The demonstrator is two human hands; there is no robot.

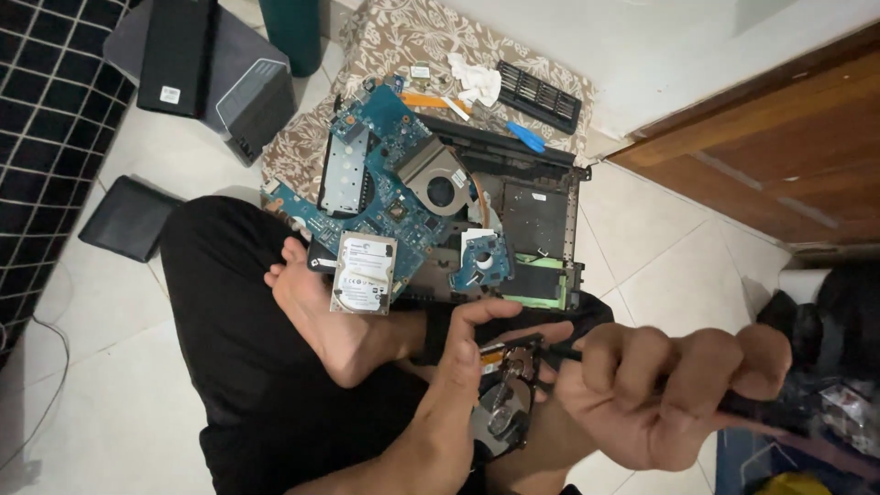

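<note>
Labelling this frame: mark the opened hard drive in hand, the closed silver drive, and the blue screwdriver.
opened hard drive [502, 417], head view, on the exposed platter area.
closed silver drive [364, 272], head view, middle of its labelled top face.
blue screwdriver [526, 138], head view, on its blue handle.

Labels, three seen. A white rectangular label [364, 275] with dark print and a black stripe covers most of the top face of the closed hard drive [364, 273], which rests tilted on the blue motherboard [380, 174] just beside the bare foot [321, 316]. A small white sticker [170, 94] sits on the black slab-shaped device [177, 55] at upper left (print too small to resolve). A small white rectangular tag [421, 71] lies on the patterned cloth [403, 37]. No screens or signs.
</note>
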